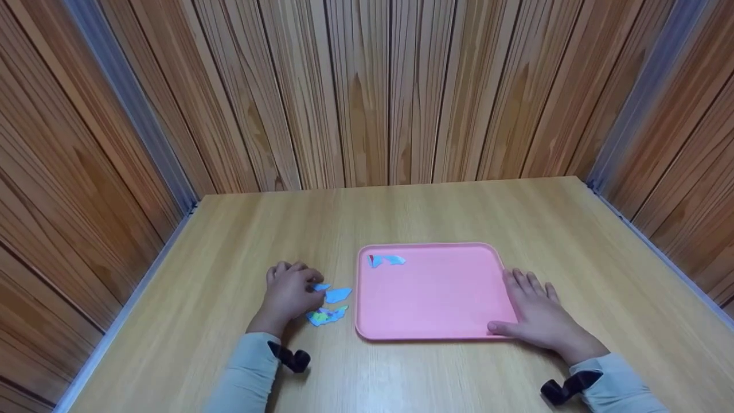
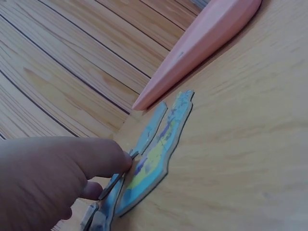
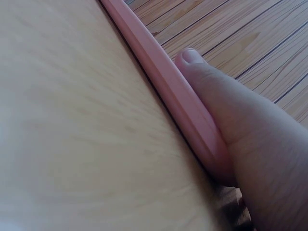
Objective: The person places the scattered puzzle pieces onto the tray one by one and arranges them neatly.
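My left hand (image 1: 291, 293) is at the left of the pink tray (image 1: 430, 298), pinching a thin blue puzzle piece (image 2: 113, 185) by its edge between thumb and fingers. Right beside it on the table lie a plain light-blue piece (image 1: 338, 295) and a blue piece with yellow and purple print (image 1: 328, 316). In the tray's far left corner sit a blue piece with a red patch (image 1: 375, 261) and another blue one (image 1: 395, 260), side by side. My right hand (image 1: 536, 318) rests at the tray's right edge, fingers straight and spread, thumb over the near rim.
The wooden table (image 1: 436, 373) runs back to a wood-panelled wall (image 1: 367, 97), with panelled walls at left and right too. A black wrist-worn device (image 1: 293, 359) sticks out from the left sleeve, and a similar one (image 1: 565, 390) from the right.
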`<state>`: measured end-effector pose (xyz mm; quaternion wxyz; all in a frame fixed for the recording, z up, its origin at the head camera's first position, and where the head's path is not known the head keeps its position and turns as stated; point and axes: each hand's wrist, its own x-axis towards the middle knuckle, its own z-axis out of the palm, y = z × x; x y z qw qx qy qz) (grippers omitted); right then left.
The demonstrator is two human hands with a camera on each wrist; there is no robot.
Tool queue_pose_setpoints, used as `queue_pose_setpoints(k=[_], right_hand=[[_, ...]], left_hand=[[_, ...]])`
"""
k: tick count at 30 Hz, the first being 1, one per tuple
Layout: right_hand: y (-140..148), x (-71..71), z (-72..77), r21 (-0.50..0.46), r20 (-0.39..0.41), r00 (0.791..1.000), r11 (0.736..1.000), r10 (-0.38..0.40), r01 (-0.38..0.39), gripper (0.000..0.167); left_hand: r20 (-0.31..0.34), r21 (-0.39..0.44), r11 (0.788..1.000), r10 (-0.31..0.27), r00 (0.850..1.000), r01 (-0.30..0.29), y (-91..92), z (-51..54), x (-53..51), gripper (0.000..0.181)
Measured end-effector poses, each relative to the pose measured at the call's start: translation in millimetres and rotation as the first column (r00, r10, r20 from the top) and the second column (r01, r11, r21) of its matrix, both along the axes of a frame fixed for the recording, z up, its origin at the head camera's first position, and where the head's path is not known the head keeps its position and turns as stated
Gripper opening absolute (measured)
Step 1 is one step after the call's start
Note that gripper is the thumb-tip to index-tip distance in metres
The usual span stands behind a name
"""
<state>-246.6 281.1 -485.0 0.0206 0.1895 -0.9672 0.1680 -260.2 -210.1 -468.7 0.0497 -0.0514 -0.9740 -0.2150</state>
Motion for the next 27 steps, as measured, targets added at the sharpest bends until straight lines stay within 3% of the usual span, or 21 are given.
queue_pose_setpoints(k=[8,27], right_hand=[[-0.9,0.3,0.8,0.007,0.017,1.0,1.0,-0.004,0.004,0.117],[-1.1,1.0,2.7,0.006,0.011,1.0,1.0,0.001,-0.001,0.117]], left_hand=[[0.001,-0.012,1.0,-0.02,1.0,0.02,-0.1,2.3,1.8,0.025],[-0.019,-0.01,0.999,0.037,0.999,-0.038,6.2,1.5,-1.1,0.025]])
